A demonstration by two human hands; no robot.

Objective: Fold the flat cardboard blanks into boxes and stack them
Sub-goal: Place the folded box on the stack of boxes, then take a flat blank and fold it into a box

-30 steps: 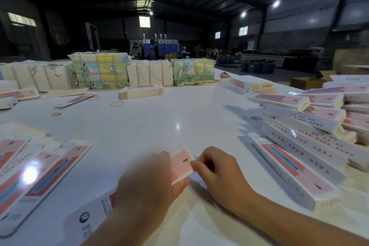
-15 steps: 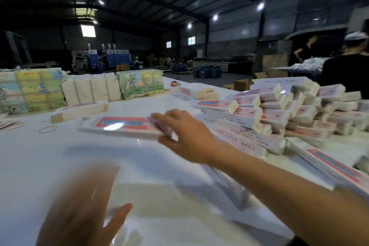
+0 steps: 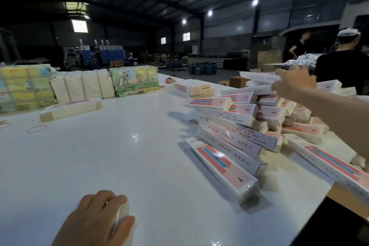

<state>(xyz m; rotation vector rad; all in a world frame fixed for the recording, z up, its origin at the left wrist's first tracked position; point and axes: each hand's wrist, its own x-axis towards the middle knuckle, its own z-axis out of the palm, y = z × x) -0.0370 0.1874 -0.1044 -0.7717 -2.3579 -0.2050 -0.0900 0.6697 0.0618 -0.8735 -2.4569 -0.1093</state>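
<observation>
Print on the boxes too blurred to read, w/ right hand (image 3: 293, 84) at upper right pinching a folded box (image 3: 257, 76) over the pile (image 3: 239, 126), left hand (image 3: 95, 221) resting loose-fingered on the table (image 3: 119, 156) at bottom, bare white top lying between.

Print on the folded boxes (image 3: 223, 104) and wrapped bundles (image 3: 134, 80) is too blurred to read.
</observation>
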